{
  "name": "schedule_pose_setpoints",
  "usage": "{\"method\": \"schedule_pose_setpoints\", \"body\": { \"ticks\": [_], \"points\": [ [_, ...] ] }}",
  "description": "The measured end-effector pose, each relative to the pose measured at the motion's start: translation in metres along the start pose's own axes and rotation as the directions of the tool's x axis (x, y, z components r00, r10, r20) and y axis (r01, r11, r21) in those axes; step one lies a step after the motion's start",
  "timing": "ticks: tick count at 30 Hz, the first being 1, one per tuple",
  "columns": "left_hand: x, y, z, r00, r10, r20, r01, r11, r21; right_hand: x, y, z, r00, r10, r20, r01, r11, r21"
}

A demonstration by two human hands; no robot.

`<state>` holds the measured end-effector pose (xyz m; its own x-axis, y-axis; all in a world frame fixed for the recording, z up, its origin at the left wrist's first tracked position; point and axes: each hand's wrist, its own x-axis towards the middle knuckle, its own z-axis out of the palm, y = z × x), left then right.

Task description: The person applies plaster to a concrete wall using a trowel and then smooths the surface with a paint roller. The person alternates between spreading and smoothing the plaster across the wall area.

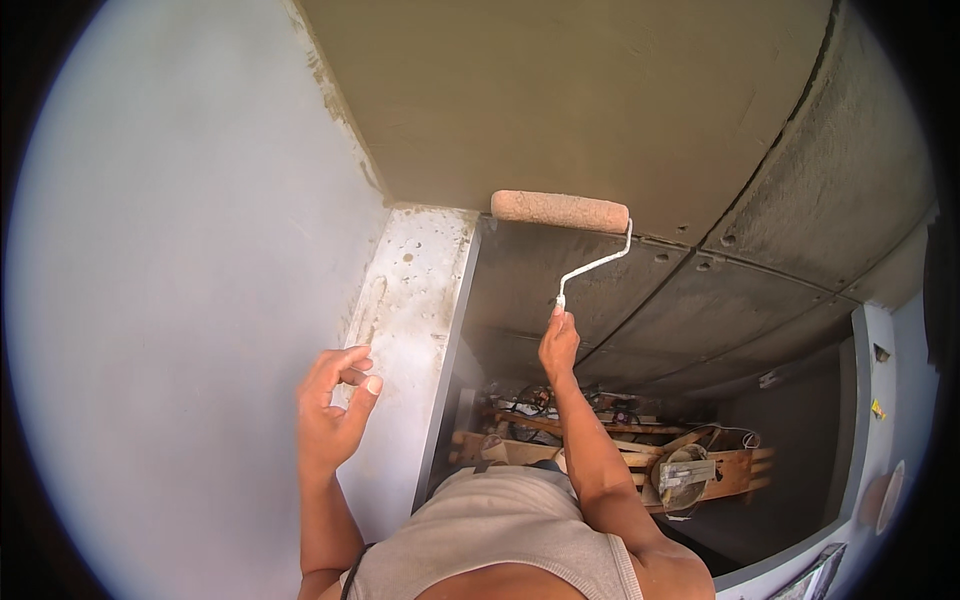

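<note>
Roller (560, 211): here it is, mid-view, sleeve level against the lower edge of the brown panel (580, 100); whether they touch, I can't tell.
Wall (180, 270): big and white, filling the left.
Left hand (335, 405): nothing in it, fingers loosely bent, thumb apart, up near the speckled strip (410, 262); contact is unclear.
Sleeve (540, 208): pinkish, textured; looks soft and light, perhaps slick if wet, so no place to grab.
Right hand (560, 347): fingers wrapped round the roller's handle, which they mostly hide, and that's the right place to hold.
Wire (595, 263): white, bent, looks stiff; expect the off-centre sleeve to twist the wrist a little.
Bucket (680, 498): if that round shape among the planks (640, 460) is one, a pale plate (687, 473) lies across it; contents can't be made out.
</note>
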<state>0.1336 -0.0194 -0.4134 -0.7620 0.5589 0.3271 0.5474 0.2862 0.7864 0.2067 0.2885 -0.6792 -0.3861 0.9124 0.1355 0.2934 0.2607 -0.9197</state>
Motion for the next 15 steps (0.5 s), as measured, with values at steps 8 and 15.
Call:
{"method": "schedule_pose_setpoints", "body": {
  "ticks": [8,15],
  "points": [
    [-0.004,-0.019,0.009,0.998,0.048,0.036,-0.046,0.998,-0.044,0.041,-0.095,-0.024,0.992,-0.116,-0.047,0.116,0.993,0.006],
    [-0.009,-0.022,0.005,0.999,-0.012,0.045,0.018,0.992,-0.123,0.08,-0.182,-0.043,0.969,-0.224,-0.1,0.228,0.973,0.03]
  ]
}}
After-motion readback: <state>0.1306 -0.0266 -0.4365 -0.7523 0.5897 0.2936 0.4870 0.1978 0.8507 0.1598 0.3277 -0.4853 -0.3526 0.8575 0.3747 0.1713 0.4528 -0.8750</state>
